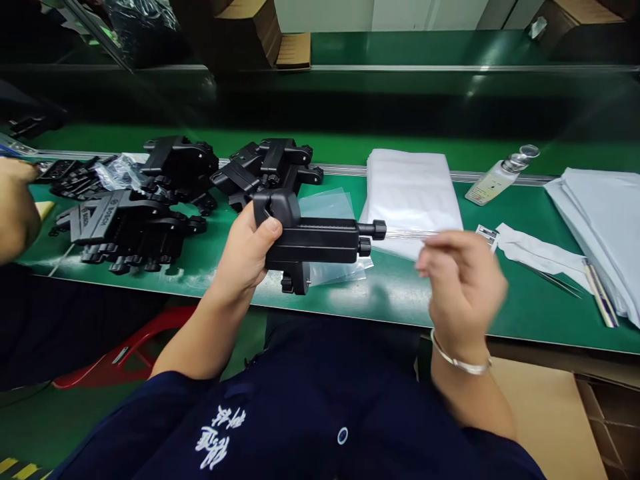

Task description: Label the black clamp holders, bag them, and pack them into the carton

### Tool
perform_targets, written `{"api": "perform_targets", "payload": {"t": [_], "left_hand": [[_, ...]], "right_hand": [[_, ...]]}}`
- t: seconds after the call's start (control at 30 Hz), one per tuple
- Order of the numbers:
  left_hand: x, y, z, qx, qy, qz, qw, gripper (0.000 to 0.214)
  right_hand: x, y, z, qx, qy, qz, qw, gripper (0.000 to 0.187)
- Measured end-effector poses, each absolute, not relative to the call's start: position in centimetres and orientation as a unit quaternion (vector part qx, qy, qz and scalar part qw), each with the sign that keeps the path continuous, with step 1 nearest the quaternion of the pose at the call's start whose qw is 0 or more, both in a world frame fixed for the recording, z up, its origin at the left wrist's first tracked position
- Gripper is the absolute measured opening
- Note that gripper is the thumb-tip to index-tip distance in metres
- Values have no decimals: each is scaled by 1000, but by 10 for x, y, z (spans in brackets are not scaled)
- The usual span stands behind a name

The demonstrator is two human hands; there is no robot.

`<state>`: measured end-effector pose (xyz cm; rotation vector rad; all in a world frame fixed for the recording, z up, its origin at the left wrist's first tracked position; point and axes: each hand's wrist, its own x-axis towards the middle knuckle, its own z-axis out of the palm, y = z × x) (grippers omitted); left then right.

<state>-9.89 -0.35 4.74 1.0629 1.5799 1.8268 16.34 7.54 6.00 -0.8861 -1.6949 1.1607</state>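
Note:
My left hand [247, 257] is closed around a black plastic holder part [310, 237], gripping its left end and holding it level above the green table edge [350, 307]. My right hand [463, 283] is blurred by motion; its fingers are pinched on a clear plastic bag [410, 233] whose edge reaches toward the part's two knobs. Another clear bag [333, 207] lies flat under the part.
Several black holder parts [150, 200] are piled at the left and more [270, 167] lie behind. A stack of clear bags [410, 187], a small bottle [500, 177], white cloths [595, 213] and tweezers [550, 280] lie to the right. Another person's hand [15, 207] is at far left.

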Motion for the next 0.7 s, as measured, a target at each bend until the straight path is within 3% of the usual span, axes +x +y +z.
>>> {"api": "perform_targets", "payload": {"t": [0.13,0.23,0.7], "left_hand": [[-97,-7,39,433,604,623,243,59],[-98,-10,32,453,614,597,248,60],[-106,-16,21,437,616,601,260,60]], "right_hand": [[130,109,25,-313,-663,587,344,41],[127,112,12,-289,-634,639,325,37],[135,103,4,-250,-728,536,347,22]]}}
